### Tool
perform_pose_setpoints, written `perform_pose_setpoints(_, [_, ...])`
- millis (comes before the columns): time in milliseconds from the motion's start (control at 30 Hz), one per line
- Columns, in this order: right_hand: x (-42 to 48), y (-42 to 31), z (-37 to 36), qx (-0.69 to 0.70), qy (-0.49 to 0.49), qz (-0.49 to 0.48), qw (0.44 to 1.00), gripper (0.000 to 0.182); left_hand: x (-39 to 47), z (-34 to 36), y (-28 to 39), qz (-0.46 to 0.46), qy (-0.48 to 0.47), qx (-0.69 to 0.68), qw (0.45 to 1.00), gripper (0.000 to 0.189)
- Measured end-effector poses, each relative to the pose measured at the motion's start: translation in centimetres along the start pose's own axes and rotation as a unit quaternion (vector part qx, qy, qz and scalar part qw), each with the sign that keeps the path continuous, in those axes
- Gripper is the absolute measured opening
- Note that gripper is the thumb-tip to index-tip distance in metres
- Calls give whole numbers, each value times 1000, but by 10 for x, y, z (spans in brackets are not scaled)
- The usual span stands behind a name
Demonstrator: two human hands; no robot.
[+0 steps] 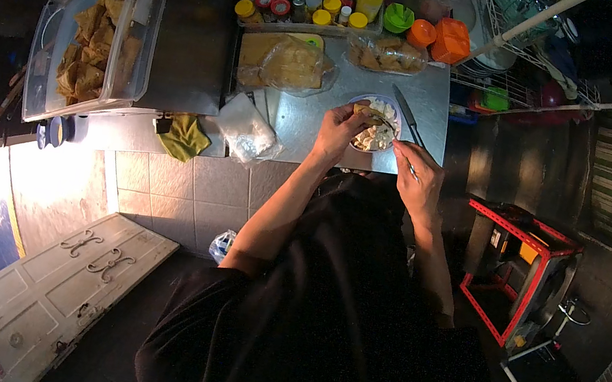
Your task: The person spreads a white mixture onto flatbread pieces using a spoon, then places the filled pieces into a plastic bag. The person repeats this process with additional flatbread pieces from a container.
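My left hand (342, 126) holds a small yellowish-brown piece of food (368, 114) over the left side of a bowl (372, 150). White and cream chunks (377, 136) fill the bowl. In my right hand (420, 170) is a thin metal utensil, probably a spoon; its tip reaches over the bowl beside the piece. A knife (407, 111) lies on the metal worktop just right of the bowl, its handle end partly behind my right hand. Left of the bowl, flat tan sheets of food (296, 68) in clear plastic rest partly on a cutting board (258, 43).
Bottles and jars (325, 6) crowd a tray at the back, near orange containers (451, 41). A bag of brown pieces (386, 54) lies before them. Plastic bags (250, 127) and a green cloth (184, 137) are at the front edge. A clear bin (118, 44) of folded pieces stands left.
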State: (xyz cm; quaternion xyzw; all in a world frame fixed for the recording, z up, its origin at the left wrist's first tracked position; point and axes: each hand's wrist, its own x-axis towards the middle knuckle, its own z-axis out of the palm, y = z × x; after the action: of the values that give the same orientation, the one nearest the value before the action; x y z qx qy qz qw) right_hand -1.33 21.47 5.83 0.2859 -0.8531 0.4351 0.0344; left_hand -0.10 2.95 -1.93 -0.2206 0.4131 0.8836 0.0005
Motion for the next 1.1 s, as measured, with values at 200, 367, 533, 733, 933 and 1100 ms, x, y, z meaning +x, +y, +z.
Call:
perform_pose_setpoints(200, [2,-3,5,-4,-6,3,1000,17,-7,8,1,32,2,47,998,29])
perform_pose_setpoints(367, [9,0,1,15,-38,-12,999,16,0,2,1,17,-14,60,998,30])
perform_pose_setpoints(533, [11,9,-8,26,-32,12,999,15,6,-7,7,11,-44,173,984,30])
perform_pose_setpoints(733, [7,12,-3,46,-17,72,996,15,15,-12,1,69,-77,270,957,31])
perform_pose_setpoints(933, [7,36,-3,107,-24,13,994,14,26,-18,9,66,-103,361,925,31])
perform_pose_setpoints(1100, [4,36,-13,66,-64,1,996,15,34,-21,16,70,-99,399,909,33])
